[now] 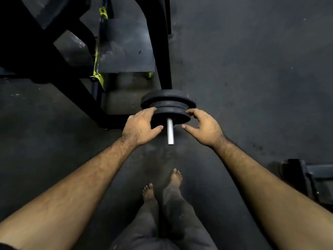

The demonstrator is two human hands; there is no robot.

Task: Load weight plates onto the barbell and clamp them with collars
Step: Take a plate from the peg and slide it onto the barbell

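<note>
Plates (168, 105) on barbell (170, 130) | both hands' fingers spread around front plate, left (139, 126), right (203, 126) | rack frame (163, 51) just behind

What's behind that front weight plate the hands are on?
Behind the front plate sit more black plates on the same bar, the rearmost widest. The bar beyond them is hidden. No collar shows on the bare end.

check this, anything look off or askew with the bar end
No collar shows on the bare barbell sleeve outside the weight plates, so they look unclamped. Bare feet stand right below.
</note>
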